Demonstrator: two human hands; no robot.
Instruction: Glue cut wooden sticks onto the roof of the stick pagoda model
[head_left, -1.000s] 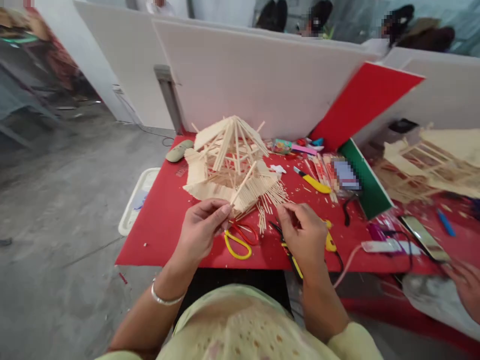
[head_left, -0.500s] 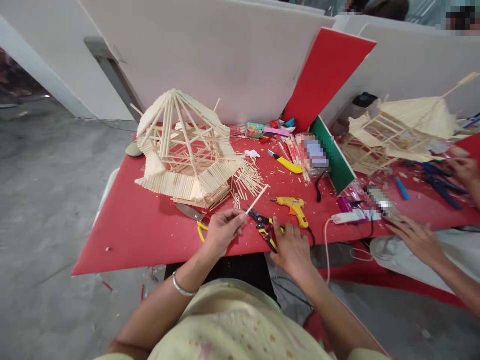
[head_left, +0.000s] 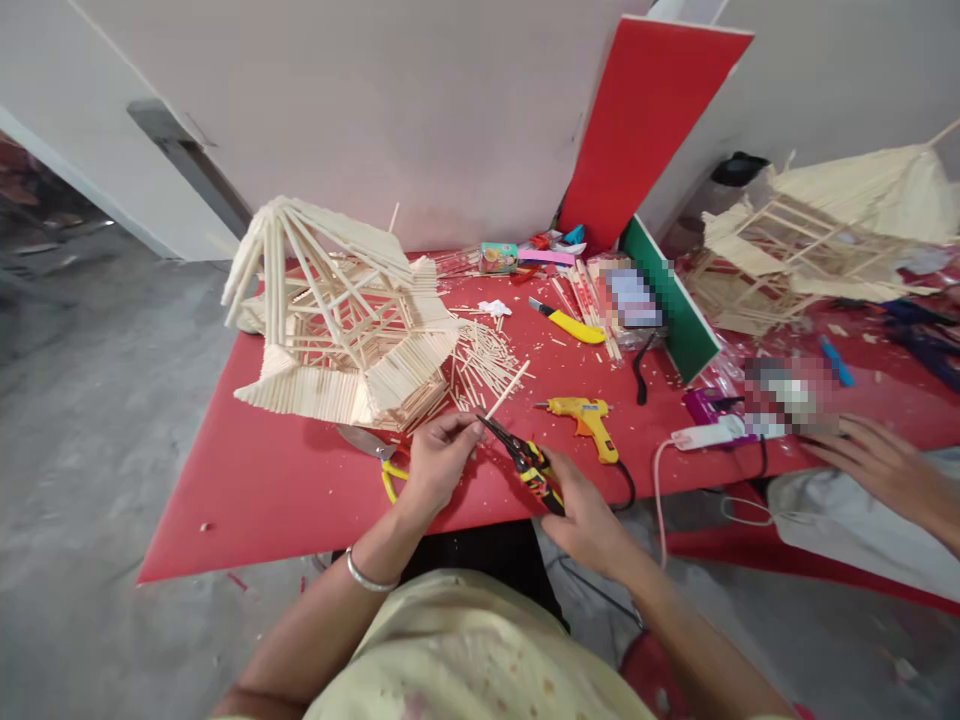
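Note:
Between its fingertips my left hand [head_left: 442,455] pinches a thin wooden stick [head_left: 508,388], which slants up to the right. My right hand [head_left: 581,500] is wrapped round the handles of black-and-yellow pliers [head_left: 529,465]. Their jaws reach to the lower end of the stick, close to my left fingertips; whether they touch it I cannot tell. Beyond my left hand stands a pavilion-like stick model [head_left: 337,320] with a peaked roof. Cut sticks [head_left: 484,360] lie heaped at its right side. Yellow-handled scissors [head_left: 386,465] rest just left of my left hand.
A yellow glue gun [head_left: 589,420] with a cord and a yellow utility knife [head_left: 570,322] lie on the red table [head_left: 247,500]. A green board [head_left: 671,305] stands to the right. Past it are another stick model [head_left: 810,245], a power strip [head_left: 712,432] and another person's hand [head_left: 877,465].
My right hand has picked up the pliers from the table and brought their jaws to the stick's lower end. The view has shifted slightly. The other person's far hand has left the view.

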